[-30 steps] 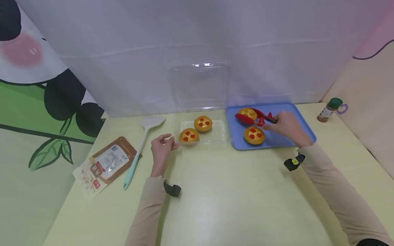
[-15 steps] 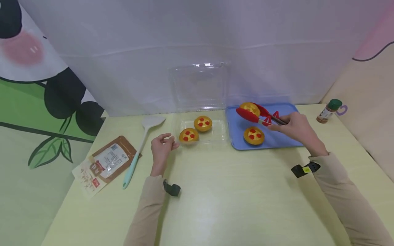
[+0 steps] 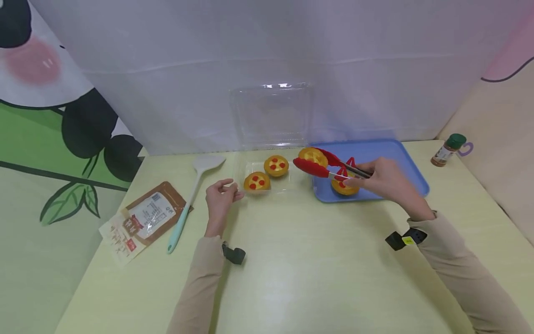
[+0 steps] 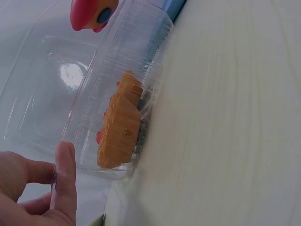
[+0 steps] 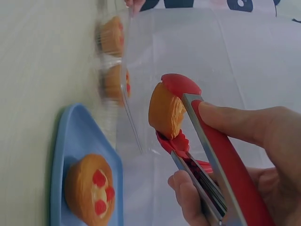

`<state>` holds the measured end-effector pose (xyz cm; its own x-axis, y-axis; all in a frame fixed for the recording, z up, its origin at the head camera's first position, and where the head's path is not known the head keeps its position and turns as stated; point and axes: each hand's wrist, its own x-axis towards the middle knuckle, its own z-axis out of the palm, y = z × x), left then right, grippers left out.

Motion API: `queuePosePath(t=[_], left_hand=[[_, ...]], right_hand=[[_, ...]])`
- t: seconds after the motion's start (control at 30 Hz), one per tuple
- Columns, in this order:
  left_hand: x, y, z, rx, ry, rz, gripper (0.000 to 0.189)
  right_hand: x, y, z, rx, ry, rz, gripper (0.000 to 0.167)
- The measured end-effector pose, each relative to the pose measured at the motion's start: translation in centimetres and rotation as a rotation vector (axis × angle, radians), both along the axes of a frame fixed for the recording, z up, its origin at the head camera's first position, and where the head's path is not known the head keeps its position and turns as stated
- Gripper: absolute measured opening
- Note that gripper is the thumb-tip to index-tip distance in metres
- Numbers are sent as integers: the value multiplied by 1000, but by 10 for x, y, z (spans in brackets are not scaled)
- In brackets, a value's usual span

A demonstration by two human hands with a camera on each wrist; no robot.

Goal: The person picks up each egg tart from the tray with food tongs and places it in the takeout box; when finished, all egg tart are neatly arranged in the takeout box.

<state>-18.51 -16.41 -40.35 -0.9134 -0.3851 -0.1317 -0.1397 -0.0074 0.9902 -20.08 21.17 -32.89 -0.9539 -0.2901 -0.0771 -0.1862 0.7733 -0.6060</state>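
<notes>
My right hand (image 3: 385,181) grips red-tipped metal tongs (image 5: 207,155). Between the red tips is an egg tart (image 3: 313,157), held in the air at the gap between the blue tray (image 3: 410,171) and the clear plastic box (image 3: 294,185). My left hand (image 3: 219,199) pinches the near left edge of that box, as the left wrist view shows. Inside the box sit two tarts, a near tart (image 3: 257,181) and a far tart (image 3: 276,166), both with red toppings. Another red-topped tart (image 5: 91,188) lies on the tray, partly hidden by the tongs in the head view.
The box's clear lid (image 3: 273,113) stands raised against the back cloth. To the left, a spatula (image 3: 189,199) with a mint handle overlaps a brown and white pouch (image 3: 143,220). A green-capped seasoning bottle (image 3: 448,150) stands at the far right, with a purple hook behind it.
My right hand has lifted the tart off the tray in the tongs and carried it left toward the box. The left hand stays at the box edge.
</notes>
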Motion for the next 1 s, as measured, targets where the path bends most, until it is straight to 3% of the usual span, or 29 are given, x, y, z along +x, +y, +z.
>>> queuePosePath(t=[0.2,0.33,0.4,0.53,0.7,1.0], left_hand=[[1,1,-3,-3,-10,6,34],[0,0,-4,-6,-2,0,34],[-1,0,-3,-11,5,-4,34],[-2,-1,-2,-8,10,-8,34],[-2,-1,-2,-11,7,-12,34],[-3,-1,-2,-17,6,-13,34]], right_hand=[[-1,-19,-1,-5,-65,25,65],[-3,-29,1,3,-55,60,62],[-4,-34,2,24,-28,78,57],[-8,-44,2,87,45,106,30],[-11,-55,3,175,106,116,50],[-15,-71,1,286,214,151,48]])
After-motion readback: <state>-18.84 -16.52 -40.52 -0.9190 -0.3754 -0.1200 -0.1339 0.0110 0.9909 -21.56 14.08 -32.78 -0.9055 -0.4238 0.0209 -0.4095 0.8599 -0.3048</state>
